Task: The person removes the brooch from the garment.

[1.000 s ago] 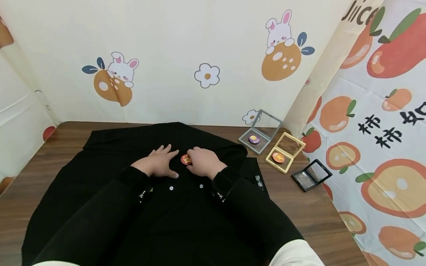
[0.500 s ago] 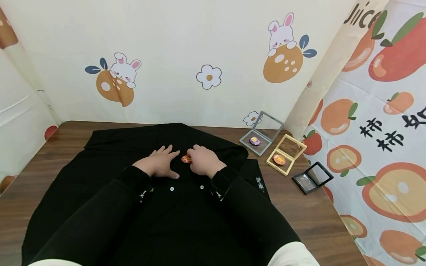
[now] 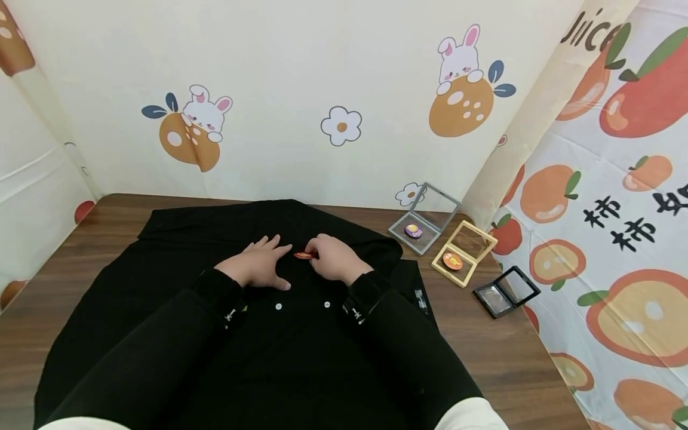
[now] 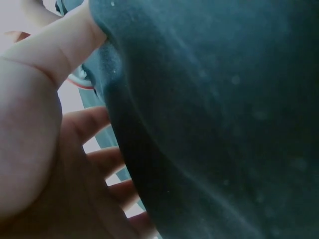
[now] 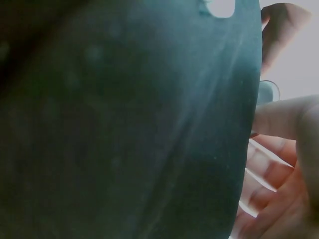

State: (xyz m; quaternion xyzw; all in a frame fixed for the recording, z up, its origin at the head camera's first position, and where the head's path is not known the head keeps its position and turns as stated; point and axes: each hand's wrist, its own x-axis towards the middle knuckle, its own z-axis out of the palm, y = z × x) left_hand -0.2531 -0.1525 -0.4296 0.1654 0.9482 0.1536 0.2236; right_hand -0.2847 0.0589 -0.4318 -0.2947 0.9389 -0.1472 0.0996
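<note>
Red badge (image 3: 303, 255) is taken as landmark. It is located over the black garment (image 3: 166, 263), between the two hands, and is seen as a thin ellipse in the head view, its long axis running roughly left to right. Its face is judged to be tilted rather than laid flat; whether the lower rim touches the cloth cannot be told.

Right hand (image 3: 338, 260) is found immediately right of the badge, and is the nearer of the two. The badge's right end is pinched by its fingers (image 3: 314, 244), so the badge lies directly left of that grip. Left hand (image 3: 255, 263) is set just left of the badge, with fingers (image 3: 283, 249) spread and nothing grasped; the garment beside the badge is touched by it. A small gap is left between its index finger and the badge's free end.

Key relation, as judged: any change in the badge's tilt would be governed by the right-hand pinch at one end, the left end being unsupported by fingers. The badge's back and the cloth beneath are not resolved in the head view; the wrist views are mostly filled by dark fabric.

Also noted on the surface (image 3: 502, 349), right of the badge: grey case (image 3: 407, 242), yellow case (image 3: 447, 274) and black case (image 3: 495, 300), each with its lid raised.
</note>
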